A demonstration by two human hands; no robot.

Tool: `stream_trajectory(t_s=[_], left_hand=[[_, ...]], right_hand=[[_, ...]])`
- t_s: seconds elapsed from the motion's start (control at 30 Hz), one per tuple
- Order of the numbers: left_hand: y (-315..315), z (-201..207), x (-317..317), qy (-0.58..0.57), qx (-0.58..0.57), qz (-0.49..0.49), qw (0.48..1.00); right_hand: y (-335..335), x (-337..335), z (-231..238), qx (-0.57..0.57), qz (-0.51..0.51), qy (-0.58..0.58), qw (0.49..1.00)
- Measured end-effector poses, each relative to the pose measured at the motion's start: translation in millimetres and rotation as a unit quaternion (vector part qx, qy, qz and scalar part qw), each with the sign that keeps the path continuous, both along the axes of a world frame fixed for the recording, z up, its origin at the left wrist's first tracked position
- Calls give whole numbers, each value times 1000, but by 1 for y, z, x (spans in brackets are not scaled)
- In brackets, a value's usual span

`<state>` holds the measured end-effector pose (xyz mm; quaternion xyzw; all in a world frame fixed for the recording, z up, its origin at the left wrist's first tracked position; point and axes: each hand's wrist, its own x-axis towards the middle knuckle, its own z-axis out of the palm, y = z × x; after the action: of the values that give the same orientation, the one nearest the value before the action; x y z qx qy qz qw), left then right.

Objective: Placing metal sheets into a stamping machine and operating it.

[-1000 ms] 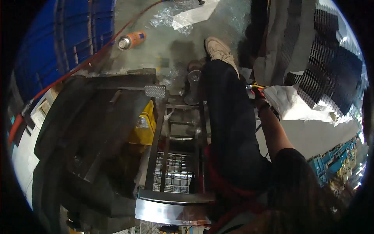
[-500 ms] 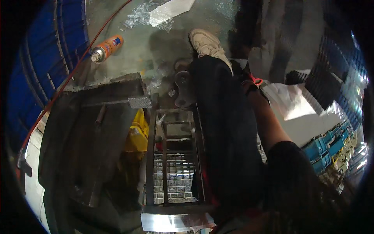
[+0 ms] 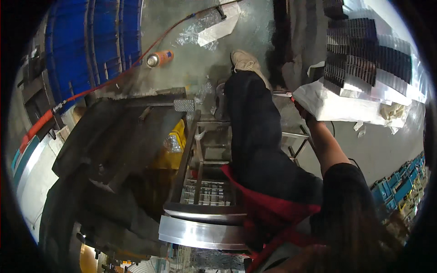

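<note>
My right hand [image 3: 306, 113] reaches out beside my leg, its fingers dark and partly hidden. It is closed on a red-handled hand tool [image 3: 283, 94] with a thin, pale metal end pointing left; too little shows to tell its exact kind. Right next to this hand lies the near edge of a white sheet-covered stack [image 3: 339, 102]. Black ribbed parts [image 3: 350, 68] are piled on top of it in rows. My left hand is out of view.
An orange spray can [image 3: 160, 58] lies on the floor near a red hose [image 3: 123, 82] and a blue panel [image 3: 95, 41]. A dark machine [image 3: 123, 141] stands at left, beside a metal frame with a shiny bar [image 3: 200, 233]. Blue bins [image 3: 396, 182] sit far right.
My view has swung, so the floor things sit further right. More of the white stack and its ribbed parts shows. The red-handled tool stays in my right hand, its metal end now visible.
</note>
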<state>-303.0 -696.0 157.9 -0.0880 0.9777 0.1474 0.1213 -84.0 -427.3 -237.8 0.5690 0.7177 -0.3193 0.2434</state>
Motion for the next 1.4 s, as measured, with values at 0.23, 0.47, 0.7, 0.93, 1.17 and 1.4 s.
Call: stream_trajectory(t_s=[0.23,0.47,0.7,0.93,1.17,1.4], left_hand=[[21,-9,-11,-13,-73,1,997],[40,-26,-24,-45,-130,-10,990],[53,-28,-24,-46,-164,-4,985],[40,-11,-17,-46,-136,-19,989],[-13,19,20,-4,-56,-28,998],[-60,45,80,43,27,-19,999]], right_hand=[[-44,-39,-72,-37,40,-22,998],[-41,-56,-126,-67,74,-51,994],[-34,-64,-145,-110,125,-70,984],[-124,28,-128,-86,317,-42,943],[-75,40,43,-335,368,-98,862],[-15,109,233,-98,398,-84,908]])
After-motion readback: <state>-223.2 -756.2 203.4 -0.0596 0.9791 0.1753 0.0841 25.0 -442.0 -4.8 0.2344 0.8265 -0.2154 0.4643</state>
